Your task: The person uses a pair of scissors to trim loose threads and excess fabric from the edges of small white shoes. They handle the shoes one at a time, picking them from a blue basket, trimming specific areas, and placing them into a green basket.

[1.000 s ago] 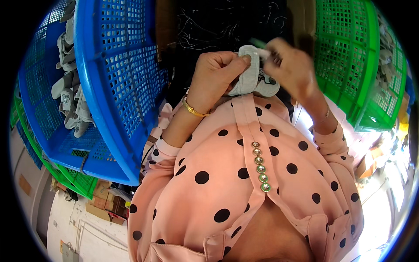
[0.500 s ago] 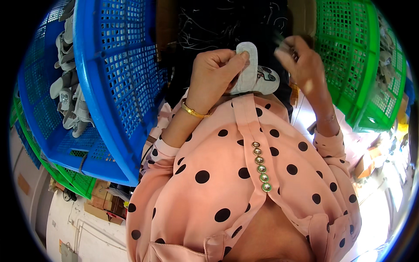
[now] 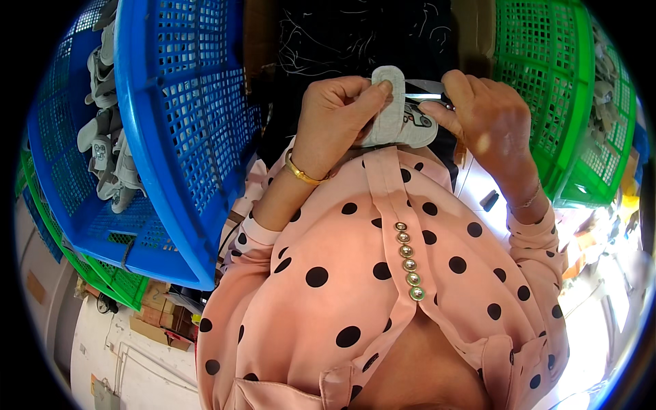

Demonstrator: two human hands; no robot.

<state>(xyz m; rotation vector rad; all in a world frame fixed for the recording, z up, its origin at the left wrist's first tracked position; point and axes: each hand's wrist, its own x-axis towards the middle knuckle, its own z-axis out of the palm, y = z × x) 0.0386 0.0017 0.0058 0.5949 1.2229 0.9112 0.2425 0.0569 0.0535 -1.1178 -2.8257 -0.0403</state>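
My left hand (image 3: 336,117) pinches a small grey fabric piece (image 3: 396,109), shaped like a tiny shoe upper with a printed patch, held up near my chest. My right hand (image 3: 486,116) grips a thin metal tool (image 3: 424,98) like small scissors or snips, its tip touching the fabric piece's right edge. A gold bangle sits on my left wrist, a thin bracelet on my right. Both hands are above my pink blouse with black dots.
A blue plastic basket (image 3: 171,137) at my left holds several similar grey pieces (image 3: 109,157); green baskets lie under it. A green basket (image 3: 547,89) with more pieces stands at my right. Dark cloth with loose threads (image 3: 362,34) lies ahead.
The right hand drew away from the fabric piece, then came back with the metal tool against its edge. The left hand turned the piece more upright.
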